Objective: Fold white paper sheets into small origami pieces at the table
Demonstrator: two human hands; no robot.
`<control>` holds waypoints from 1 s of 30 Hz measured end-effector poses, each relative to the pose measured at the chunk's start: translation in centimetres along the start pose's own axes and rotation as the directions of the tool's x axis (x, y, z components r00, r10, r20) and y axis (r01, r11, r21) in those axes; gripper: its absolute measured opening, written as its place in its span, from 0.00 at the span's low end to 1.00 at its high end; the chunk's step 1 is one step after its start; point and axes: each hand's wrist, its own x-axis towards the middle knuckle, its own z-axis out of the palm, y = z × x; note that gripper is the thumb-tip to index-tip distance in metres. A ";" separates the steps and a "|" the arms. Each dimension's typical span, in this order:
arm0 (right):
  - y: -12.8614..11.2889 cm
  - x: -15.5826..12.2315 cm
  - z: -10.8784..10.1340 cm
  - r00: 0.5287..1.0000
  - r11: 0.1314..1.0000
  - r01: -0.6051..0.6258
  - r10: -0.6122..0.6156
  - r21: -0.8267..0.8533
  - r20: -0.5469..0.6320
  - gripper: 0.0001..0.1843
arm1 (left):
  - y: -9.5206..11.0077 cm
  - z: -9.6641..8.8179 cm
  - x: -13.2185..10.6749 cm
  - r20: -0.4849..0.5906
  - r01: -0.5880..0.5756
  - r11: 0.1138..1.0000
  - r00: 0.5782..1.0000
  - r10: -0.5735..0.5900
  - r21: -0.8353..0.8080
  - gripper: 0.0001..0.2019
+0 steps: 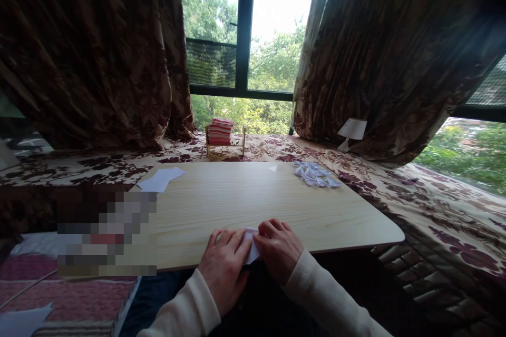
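Note:
A small folded piece of white paper (252, 254) is at the near edge of the table, between my two hands. My left hand (226, 266) grips its left side, the thumb and fingers pressed against it. Curled fingers of my right hand (279, 248) pinch the paper from the right. Parts of the paper are hidden under the fingers. Farther off on the right of the table is a pile of folded white paper pieces (314, 174). A small white paper triangle (274, 168) lies left of that pile.
White paper sheets (160, 179) lie at the table's far left corner. The pale wooden table (221, 200) has a rounded right corner. Behind it, a small rack (225, 143) carries pink folded cloths (220, 131), and a white lamp (353, 129) stands on the ledge. A blurred patch covers the left.

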 end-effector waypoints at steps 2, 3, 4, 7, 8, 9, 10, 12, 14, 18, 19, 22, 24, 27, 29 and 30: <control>-0.1 -0.2 0.0 1.000 1.000 -0.002 0.001 0.024 0.015 0.07 | 0.0 0.1 0.0 0.007 0.007 1.000 1.000 -0.007 0.003 0.25; 0.0 -0.3 0.0 1.000 0.999 0.001 -0.002 0.039 0.023 0.09 | 0.1 0.2 -0.1 0.009 0.011 1.000 1.000 -0.011 0.003 0.25; 0.0 -0.3 0.1 1.000 0.999 0.001 -0.002 0.052 0.028 0.11 | 0.1 0.2 -0.2 0.009 0.016 1.000 1.000 -0.016 0.002 0.25; 0.3 -0.4 0.2 0.999 0.997 -0.012 0.009 0.076 0.043 0.13 | 0.3 -0.1 -0.7 -0.018 0.027 0.999 0.999 -0.028 -0.025 0.28; 0.3 -0.5 0.3 0.999 0.996 -0.014 0.010 0.084 0.046 0.13 | 0.3 -0.4 -0.9 -0.038 0.024 0.999 0.999 -0.025 -0.037 0.28; 0.4 -0.5 0.3 0.999 0.996 -0.015 0.011 0.091 0.048 0.13 | 0.2 -0.7 -1.0 -0.061 0.015 0.999 0.998 -0.018 -0.048 0.29; 0.4 -0.4 0.2 0.999 0.995 -0.015 0.010 0.096 0.049 0.12 | 0.0 -1.1 -1.1 -0.086 0.003 0.998 0.996 -0.008 -0.055 0.27; 0.5 -0.4 0.1 0.999 0.995 -0.012 0.008 0.098 0.045 0.11 | -0.5 -1.9 -0.8 -0.130 -0.025 0.998 0.991 0.017 -0.064 0.21; 0.5 -0.4 0.0 0.999 0.996 -0.010 0.007 0.087 0.039 0.10 | -1.0 -2.4 -0.1 -0.148 -0.030 0.998 0.989 0.021 -0.058 0.15; 0.5 -0.3 -0.1 1.000 0.998 -0.006 0.004 0.066 0.031 0.10 | -1.2 -2.2 1.7 -0.102 -0.024 1.000 0.994 0.026 0.018 0.15; 0.5 -0.3 0.0 1.000 0.998 -0.007 0.005 0.065 0.030 0.10 | -1.1 -2.0 2.0 -0.087 -0.027 0.999 0.996 0.030 0.036 0.14; 0.7 -0.3 0.1 0.999 0.997 -0.005 0.002 0.077 0.034 0.11 | -0.7 -1.2 2.6 -0.051 -0.027 0.997 0.998 0.031 0.070 0.14; 0.8 -0.3 0.2 0.999 0.996 -0.003 -0.001 0.089 0.037 0.12 | -0.5 -0.8 2.7 -0.032 -0.019 0.996 0.999 0.022 0.086 0.15; 0.9 -0.4 0.2 0.999 0.995 -0.003 -0.001 0.098 0.043 0.14 | -0.5 -0.6 2.9 -0.011 -0.022 0.994 1.000 0.024 0.109 0.17; 0.8 -0.4 0.1 0.999 0.995 -0.006 0.001 0.100 0.047 0.15 | -0.6 -0.7 3.0 0.000 -0.031 0.993 1.000 0.031 0.118 0.18; 0.8 -0.4 0.0 0.999 0.995 -0.005 0.000 0.098 0.049 0.16 | -0.6 -0.7 3.0 0.004 -0.035 0.992 0.999 0.035 0.118 0.18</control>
